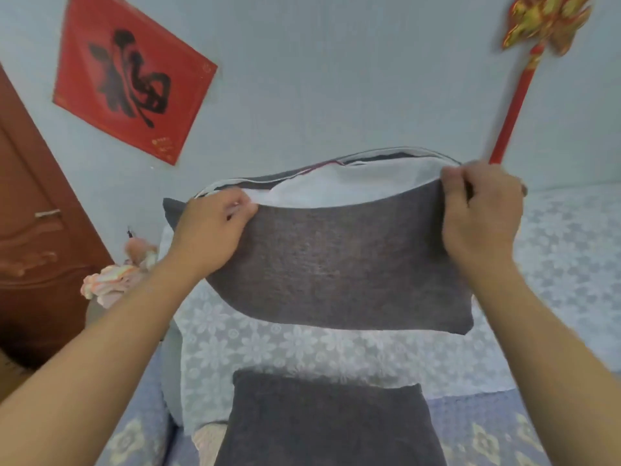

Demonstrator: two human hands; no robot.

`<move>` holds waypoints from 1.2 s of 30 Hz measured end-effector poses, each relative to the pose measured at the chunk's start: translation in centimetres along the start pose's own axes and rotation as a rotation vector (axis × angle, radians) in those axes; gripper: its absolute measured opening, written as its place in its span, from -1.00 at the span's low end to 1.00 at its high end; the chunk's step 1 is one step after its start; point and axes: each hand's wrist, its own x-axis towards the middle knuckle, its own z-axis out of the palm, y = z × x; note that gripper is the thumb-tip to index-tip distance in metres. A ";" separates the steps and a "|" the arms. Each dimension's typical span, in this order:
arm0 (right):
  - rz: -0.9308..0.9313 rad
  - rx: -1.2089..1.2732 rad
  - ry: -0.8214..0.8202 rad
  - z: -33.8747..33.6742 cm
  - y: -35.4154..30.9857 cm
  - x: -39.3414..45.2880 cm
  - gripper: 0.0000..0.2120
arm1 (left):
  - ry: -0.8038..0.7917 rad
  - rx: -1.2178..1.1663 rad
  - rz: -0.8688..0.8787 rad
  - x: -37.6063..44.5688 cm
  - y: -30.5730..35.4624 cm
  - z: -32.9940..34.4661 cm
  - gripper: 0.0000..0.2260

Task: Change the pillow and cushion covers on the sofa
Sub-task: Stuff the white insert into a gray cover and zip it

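- The left hand [215, 227] and right hand [480, 210] each had their grip pinched on the near edge of the grey cover [342, 267], at either end of its open mouth.
- The white pillow [339, 188] showed inside that mouth.
- The cover hung above the sofa [554, 250], over a second grey cushion [329, 422].
- Judged step: working pillow and cover together or apart; next, spread the mouth and shift the pillow.

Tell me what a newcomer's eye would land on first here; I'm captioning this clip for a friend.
The grey cushion cover held up at centre, its top edge open on a white inner pillow, with the left hand and right hand pinching that edge. Next, the red calligraphy poster on the wall at upper left, and a second grey cushion on the sofa below.
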 end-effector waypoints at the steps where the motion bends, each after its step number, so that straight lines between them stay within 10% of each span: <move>1: -0.044 -0.078 -0.125 1.5 0.6 -1.8 -0.71 | -0.050 0.071 0.010 -1.2 -0.2 0.8 -0.83; 3: -0.050 -0.177 -0.524 4.6 3.9 -4.6 -0.68 | -0.213 0.283 -0.043 -3.7 -0.9 3.8 -0.79; 7: 0.044 0.039 -0.361 3.7 6.2 -6.4 -0.61 | -0.329 0.125 -0.045 -6.9 -2.9 5.2 -0.77; 12: -0.147 -0.050 -0.731 3.0 8.8 -18.1 -0.60 | -1.298 0.178 -0.035 -14.2 -3.8 4.0 -0.80; 15: -0.145 -0.038 -0.772 3.0 10.3 -21.5 -0.50 | -1.021 0.215 -0.042 -15.3 -2.0 6.5 -0.87; 19: -0.100 0.060 -0.645 1.8 8.5 -20.9 -0.58 | -0.889 0.160 0.051 -16.7 1.5 10.6 -0.41; 24: -0.032 0.098 -0.704 1.3 8.6 -19.5 -0.53 | -0.663 0.329 0.107 -16.9 2.4 14.1 -0.71; 33: 0.115 0.033 -0.664 2.0 8.6 -19.6 -0.90 | -0.652 0.258 0.009 -15.6 3.6 17.3 -0.61; 36: 0.067 -0.242 -0.601 2.8 9.4 -19.5 -0.66 | -0.760 0.319 -0.054 -15.5 3.3 17.7 -0.47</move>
